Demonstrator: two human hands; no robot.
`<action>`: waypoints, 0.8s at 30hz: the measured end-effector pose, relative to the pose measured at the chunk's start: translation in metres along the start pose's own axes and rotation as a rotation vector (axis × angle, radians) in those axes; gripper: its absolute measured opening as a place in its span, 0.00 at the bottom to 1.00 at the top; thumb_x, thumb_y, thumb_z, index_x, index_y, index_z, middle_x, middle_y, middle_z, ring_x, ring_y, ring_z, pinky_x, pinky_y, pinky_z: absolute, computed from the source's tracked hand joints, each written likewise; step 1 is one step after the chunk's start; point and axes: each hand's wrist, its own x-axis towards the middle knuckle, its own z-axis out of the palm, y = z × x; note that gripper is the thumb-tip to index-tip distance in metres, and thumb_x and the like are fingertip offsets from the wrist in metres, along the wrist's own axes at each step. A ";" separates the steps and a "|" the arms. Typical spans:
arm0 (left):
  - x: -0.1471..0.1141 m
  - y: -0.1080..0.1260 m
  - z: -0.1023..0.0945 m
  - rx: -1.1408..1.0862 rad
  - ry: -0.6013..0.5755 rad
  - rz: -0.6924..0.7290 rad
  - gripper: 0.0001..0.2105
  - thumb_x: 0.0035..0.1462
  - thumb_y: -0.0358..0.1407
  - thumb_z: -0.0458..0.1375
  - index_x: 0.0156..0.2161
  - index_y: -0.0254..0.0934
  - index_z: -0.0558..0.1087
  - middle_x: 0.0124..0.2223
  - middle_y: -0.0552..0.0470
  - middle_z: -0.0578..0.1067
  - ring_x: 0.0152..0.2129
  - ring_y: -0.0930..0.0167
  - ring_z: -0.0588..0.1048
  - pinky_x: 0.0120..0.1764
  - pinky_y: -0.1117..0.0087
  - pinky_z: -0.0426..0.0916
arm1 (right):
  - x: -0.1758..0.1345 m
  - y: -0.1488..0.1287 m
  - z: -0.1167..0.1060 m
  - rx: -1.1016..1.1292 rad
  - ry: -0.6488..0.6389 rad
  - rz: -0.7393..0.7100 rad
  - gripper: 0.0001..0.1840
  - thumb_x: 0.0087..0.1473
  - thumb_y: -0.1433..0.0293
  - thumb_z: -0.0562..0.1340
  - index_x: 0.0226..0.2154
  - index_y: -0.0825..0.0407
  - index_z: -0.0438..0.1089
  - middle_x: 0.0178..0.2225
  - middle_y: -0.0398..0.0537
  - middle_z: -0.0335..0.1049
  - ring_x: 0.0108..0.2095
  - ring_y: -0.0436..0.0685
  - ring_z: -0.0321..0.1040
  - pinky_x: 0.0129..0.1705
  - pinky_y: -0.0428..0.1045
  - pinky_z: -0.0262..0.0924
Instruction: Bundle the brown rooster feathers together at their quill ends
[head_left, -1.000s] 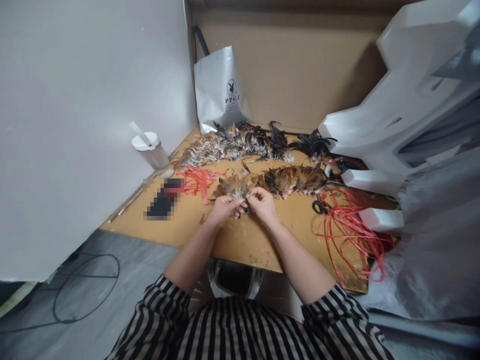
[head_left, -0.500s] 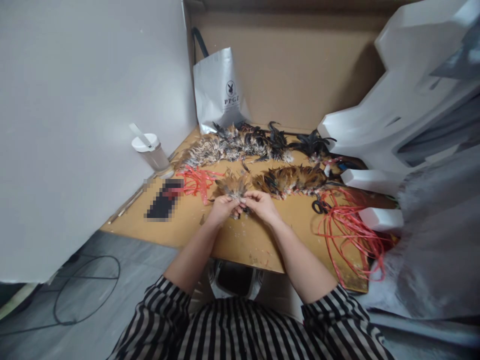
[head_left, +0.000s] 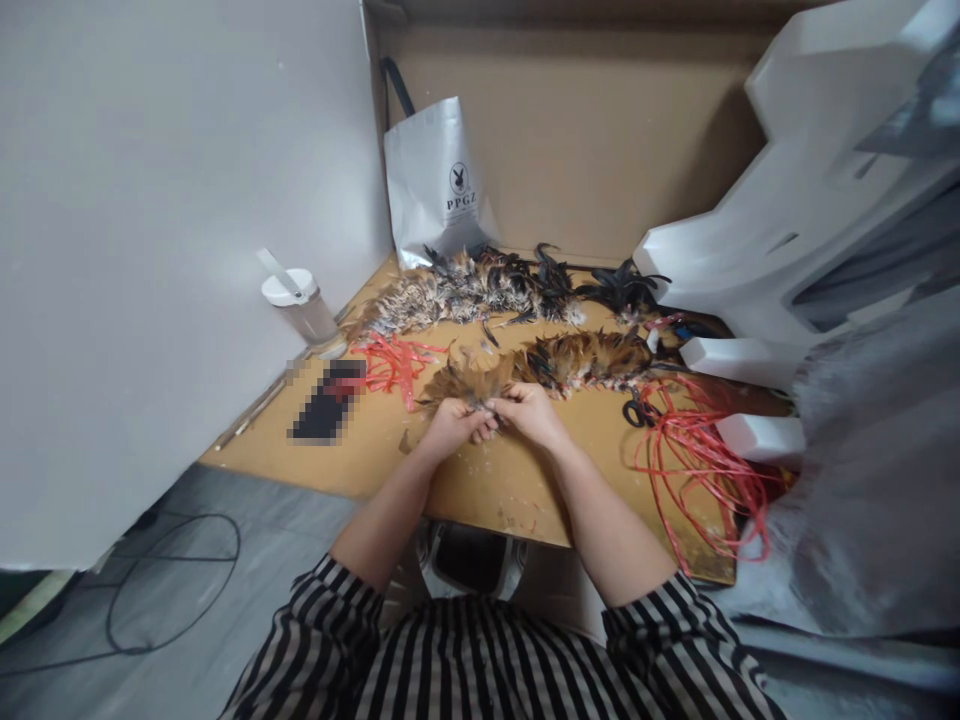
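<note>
Over the front part of the brown table [head_left: 480, 490], my left hand [head_left: 454, 424] and my right hand [head_left: 529, 412] meet at the base of a brown feather bunch [head_left: 461, 382]. Both hands are closed, thumbs and fingers pinching the bunch's lower end, and its feathers fan out away from me. What lies between the fingertips is too small to make out. Just beyond my right hand lies a row of brown and black feather bunches [head_left: 592, 360]. Farther back is a heap of speckled and dark feathers [head_left: 480, 290].
Red plastic strips lie in a small pile [head_left: 394, 365] at left and a large tangle [head_left: 697, 470] at right, beside black-handled scissors [head_left: 639, 412]. A lidded cup [head_left: 304, 312], a pixelated dark object [head_left: 326, 405], a silver bag [head_left: 435, 185] and white foam pieces [head_left: 720, 210] stand around.
My left hand's fingers have curled further under the bunch's base. The brown feathers now lean slightly more to the left. Otherwise the table looks the same.
</note>
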 end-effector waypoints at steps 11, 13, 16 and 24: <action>-0.003 0.004 0.002 0.035 -0.081 -0.052 0.10 0.46 0.36 0.56 0.22 0.29 0.71 0.15 0.52 0.69 0.11 0.78 0.66 0.17 0.77 0.62 | -0.005 0.000 0.006 0.029 -0.135 -0.009 0.13 0.38 0.62 0.64 0.17 0.53 0.63 0.13 0.42 0.63 0.16 0.48 0.58 0.18 0.43 0.49; -0.002 0.004 0.004 0.014 -0.062 -0.035 0.10 0.46 0.37 0.57 0.23 0.29 0.72 0.16 0.51 0.70 0.12 0.77 0.67 0.18 0.77 0.63 | -0.004 0.002 0.006 0.040 -0.098 -0.007 0.14 0.39 0.62 0.64 0.16 0.53 0.63 0.13 0.42 0.63 0.15 0.48 0.58 0.17 0.43 0.48; -0.001 0.004 0.006 -0.035 0.000 -0.002 0.10 0.42 0.37 0.60 0.24 0.29 0.72 0.20 0.50 0.73 0.15 0.77 0.69 0.22 0.76 0.65 | -0.002 0.004 0.005 0.043 -0.061 -0.014 0.13 0.40 0.63 0.63 0.17 0.54 0.64 0.13 0.41 0.63 0.15 0.48 0.57 0.17 0.43 0.49; -0.003 0.006 0.004 -0.063 0.060 0.039 0.11 0.42 0.39 0.60 0.26 0.31 0.73 0.23 0.49 0.74 0.19 0.76 0.70 0.25 0.75 0.66 | -0.001 -0.004 0.001 0.001 0.026 -0.005 0.13 0.36 0.65 0.65 0.15 0.55 0.64 0.13 0.40 0.61 0.15 0.45 0.53 0.17 0.42 0.46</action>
